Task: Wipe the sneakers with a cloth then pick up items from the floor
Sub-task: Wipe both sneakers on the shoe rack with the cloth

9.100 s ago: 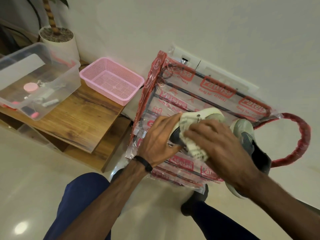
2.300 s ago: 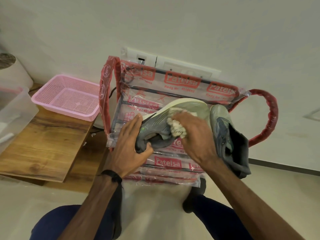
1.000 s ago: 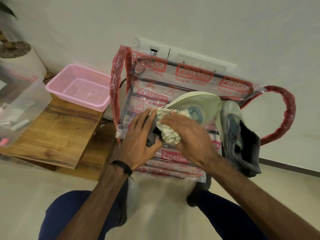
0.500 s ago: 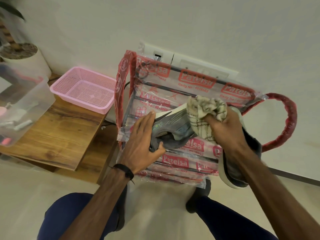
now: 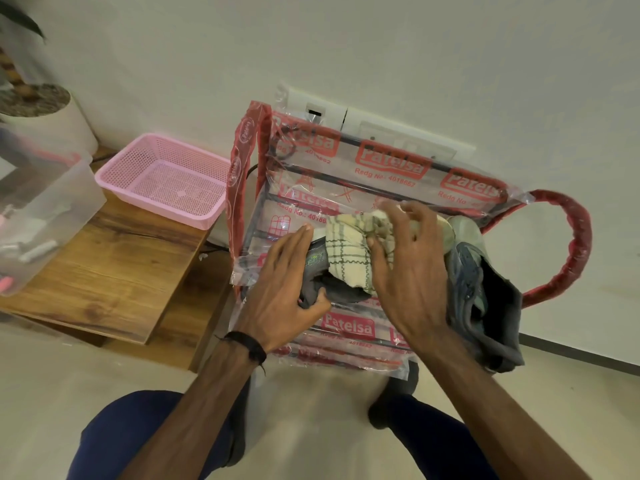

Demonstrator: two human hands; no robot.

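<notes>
The left hand [image 5: 287, 289] holds the gray sneaker [image 5: 317, 271] on top of the plastic-wrapped rack [image 5: 346, 327], thumb hooked under the shoe's dark collar and the other fingers laid nearly straight along its side; this grip is the same as half a second ago. The right hand [image 5: 412, 271] has changed: half a second back it had the checked cloth [image 5: 349, 254] bunched up in a tight fist and lifted above the sneaker, and now it has come down onto the shoe with its fingers spread and only loosely bent, the cloth spread out beneath the palm and thumb and draped over the middle of the sneaker. Whether the right grip still pinches the cloth or merely presses it flat cannot be told. The cloth now covers more of the shoe than before, hiding most of the pale sole that showed a second ago. The second sneaker [image 5: 485, 299] lies just to the right on the rack, tilted on its side, where it lay before. To the left, the pink basket [image 5: 166, 181] sits on the wooden table [image 5: 104, 271] beside a clear plastic bin [image 5: 45, 216], both unmoved
</notes>
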